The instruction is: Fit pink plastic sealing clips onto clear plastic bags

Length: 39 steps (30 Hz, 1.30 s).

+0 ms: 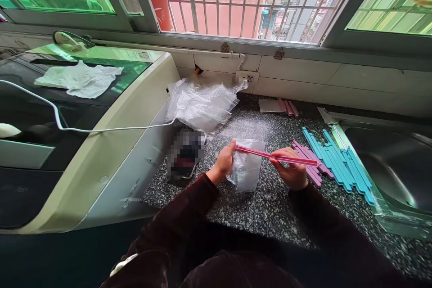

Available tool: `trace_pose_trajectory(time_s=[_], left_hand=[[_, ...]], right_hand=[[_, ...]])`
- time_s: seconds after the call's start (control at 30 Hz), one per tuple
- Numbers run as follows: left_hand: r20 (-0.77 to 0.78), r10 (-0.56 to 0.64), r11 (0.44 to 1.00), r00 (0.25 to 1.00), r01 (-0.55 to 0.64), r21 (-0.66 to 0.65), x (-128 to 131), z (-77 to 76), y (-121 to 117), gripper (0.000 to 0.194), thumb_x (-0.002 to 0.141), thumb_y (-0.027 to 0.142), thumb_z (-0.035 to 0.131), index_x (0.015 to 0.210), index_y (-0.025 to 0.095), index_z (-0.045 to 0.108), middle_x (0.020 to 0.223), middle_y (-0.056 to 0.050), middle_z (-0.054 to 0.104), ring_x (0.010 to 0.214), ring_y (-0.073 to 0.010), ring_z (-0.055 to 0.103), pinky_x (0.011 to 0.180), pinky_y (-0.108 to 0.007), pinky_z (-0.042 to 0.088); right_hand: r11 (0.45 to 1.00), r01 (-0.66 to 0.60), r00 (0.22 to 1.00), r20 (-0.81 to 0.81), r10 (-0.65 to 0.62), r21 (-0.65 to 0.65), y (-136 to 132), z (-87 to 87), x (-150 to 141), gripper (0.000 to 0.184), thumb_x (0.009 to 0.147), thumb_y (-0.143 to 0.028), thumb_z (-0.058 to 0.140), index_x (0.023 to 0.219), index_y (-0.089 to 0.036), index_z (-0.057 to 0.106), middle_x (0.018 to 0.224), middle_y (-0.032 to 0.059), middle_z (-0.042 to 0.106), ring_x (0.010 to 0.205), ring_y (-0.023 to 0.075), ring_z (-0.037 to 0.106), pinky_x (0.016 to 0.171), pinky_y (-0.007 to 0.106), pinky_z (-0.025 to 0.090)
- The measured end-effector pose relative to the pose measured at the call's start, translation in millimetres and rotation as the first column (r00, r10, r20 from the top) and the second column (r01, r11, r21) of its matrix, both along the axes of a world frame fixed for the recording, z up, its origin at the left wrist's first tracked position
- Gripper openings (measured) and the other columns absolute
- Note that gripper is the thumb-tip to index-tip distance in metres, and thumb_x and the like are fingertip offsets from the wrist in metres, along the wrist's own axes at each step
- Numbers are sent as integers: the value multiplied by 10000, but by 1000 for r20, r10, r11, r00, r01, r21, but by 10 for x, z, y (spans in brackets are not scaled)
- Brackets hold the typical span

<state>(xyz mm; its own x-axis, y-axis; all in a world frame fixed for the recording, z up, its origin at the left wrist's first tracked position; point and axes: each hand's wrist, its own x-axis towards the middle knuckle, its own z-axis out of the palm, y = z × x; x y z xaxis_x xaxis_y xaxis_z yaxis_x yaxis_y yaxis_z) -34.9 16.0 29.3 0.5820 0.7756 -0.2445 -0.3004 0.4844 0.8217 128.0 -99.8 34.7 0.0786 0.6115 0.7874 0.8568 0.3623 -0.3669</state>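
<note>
- Far left of the left grip, a white cloth (81,78) lies on a machine (101,166) with a dark top, perhaps laid there to spare the tabletop (256,216).
- Nearer the left grip, on its left, is a blurred dark object (186,155), probably set aside from the hands.
- Beyond the left grip, a heap of clear bags (205,101) rests against the machine, seemingly kept within reach.
- The left hand (223,164) pinches one end of a pink strip (254,151), likely to steady it; whether it also pinches plastic, I cannot tell.
- Between the grips, the strip runs nearly crosswise above a single bag (249,177), which lies flat on the tabletop.
- The right hand (292,172) pinches the strip around its middle, thumb and fingers pressed on it; the rest sticks out past the right grip. Two spaced grips probably keep so slim a thing level.
- Right of the right grip lie purple-pink strips (312,166), then blue strips (337,162), apparently grouped by colour for easy picking.
- Farthest right of the grips is the sink (381,166).
</note>
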Motion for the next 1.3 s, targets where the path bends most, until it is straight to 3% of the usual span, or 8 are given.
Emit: trace_pose_trajectory(time_s=[0.1, 0.23, 0.43, 0.6, 0.9, 1.3], left_hand=[[70, -82, 997, 994, 82, 7, -18, 49, -8, 438, 607, 539, 667, 662, 106, 638, 546, -17, 579, 544, -125, 524, 568, -251, 396], [-2, -138, 985, 990, 138, 106, -43, 64, 2, 353, 501, 392, 778, 633, 100, 630, 531, 15, 553, 497, -74, 455, 523, -215, 328], [-10, -167, 974, 986, 167, 151, -67, 43, -7, 332, 524, 397, 764, 614, 112, 620, 530, 23, 545, 493, -63, 440, 518, -202, 306], [-14, -229, 961, 973, 228, 159, -123, 117, -48, 339, 541, 423, 756, 650, 121, 647, 547, 8, 565, 486, -63, 447, 502, -199, 313], [-9, -318, 937, 948, 316, 152, -164, 141, -88, 371, 531, 447, 764, 667, 118, 661, 565, -2, 580, 480, -61, 445, 506, -201, 333], [-53, -407, 894, 912, 409, 185, -144, 111, -116, 377, 569, 465, 738, 679, 110, 675, 589, -1, 581, 520, -67, 457, 533, -201, 327]], right_hand=[[1000, 18, 1000, -16, -18, 1, -9, 12, -3, 51, 775, -198, 607, 822, -205, 590, 727, 23, 641, 695, 166, 590, 635, 333, 494], [998, 63, 998, -33, -62, 29, -26, 44, 7, 65, 770, -208, 615, 828, -207, 586, 735, 26, 643, 689, 173, 596, 636, 346, 500], [976, 178, 983, -55, -173, 128, -51, 107, 116, 104, 761, -175, 622, 853, -210, 586, 755, 22, 638, 701, 174, 599, 660, 352, 501], [954, 271, 960, -106, -258, 130, -37, 79, 226, 99, 757, -185, 632, 847, -205, 597, 782, 29, 643, 723, 181, 607, 661, 353, 510], [987, 134, 987, 76, -142, 91, 4, 57, 92, 101, 766, -161, 609, 855, -202, 583, 750, 29, 645, 694, 174, 607, 654, 344, 510], [999, 29, 1000, 2, -29, 38, -27, 8, -1, 113, 769, -158, 592, 872, -207, 589, 766, 42, 634, 706, 186, 593, 632, 352, 496]])
